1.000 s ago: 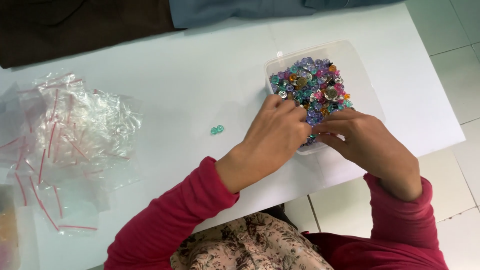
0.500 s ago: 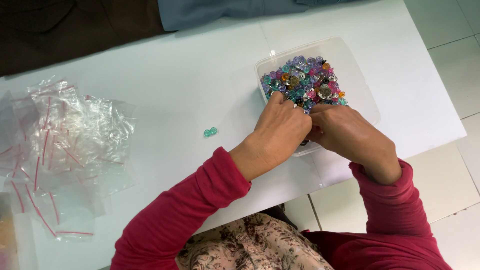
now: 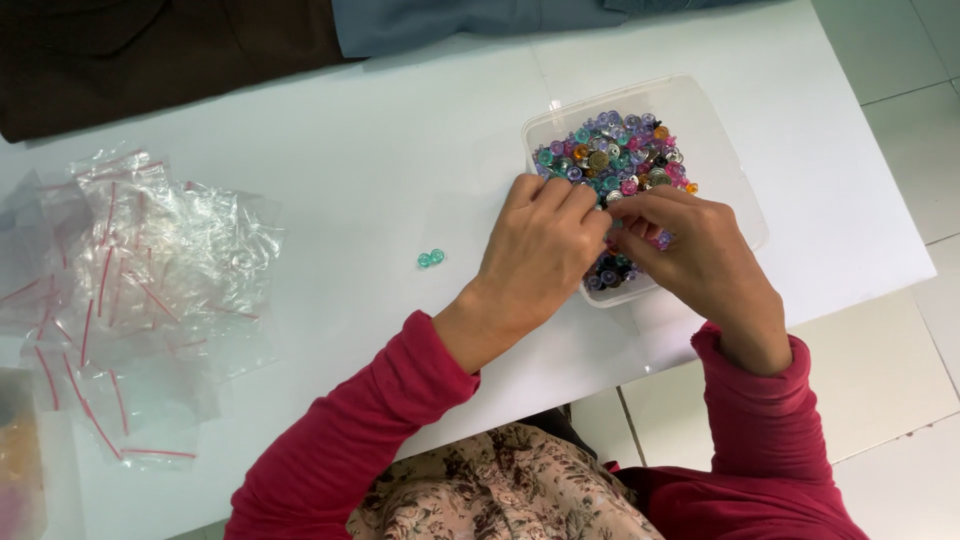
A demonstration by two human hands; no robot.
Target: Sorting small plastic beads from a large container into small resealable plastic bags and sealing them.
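A clear plastic tub (image 3: pixel 735 170) on the white table (image 3: pixel 370 170) holds a heap of small coloured buttons (image 3: pixel 615 155). My left hand (image 3: pixel 540 250) and my right hand (image 3: pixel 695 255) meet over the tub's near edge, fingertips pinched together among the buttons. What the fingertips grip is hidden by the hands. Two small teal buttons (image 3: pixel 430 258) lie loose on the table, left of my left hand. Both arms wear red sleeves.
A pile of small clear zip bags with red strips (image 3: pixel 130 290) covers the left of the table. Dark brown and blue cloth (image 3: pixel 250 40) lies along the far edge. The table's right edge (image 3: pixel 900 200) borders a tiled floor.
Both hands stayed pinched together at the tub's near edge, shifting slightly. The view drifted a little, so the tub and bags sit differently in the frame.
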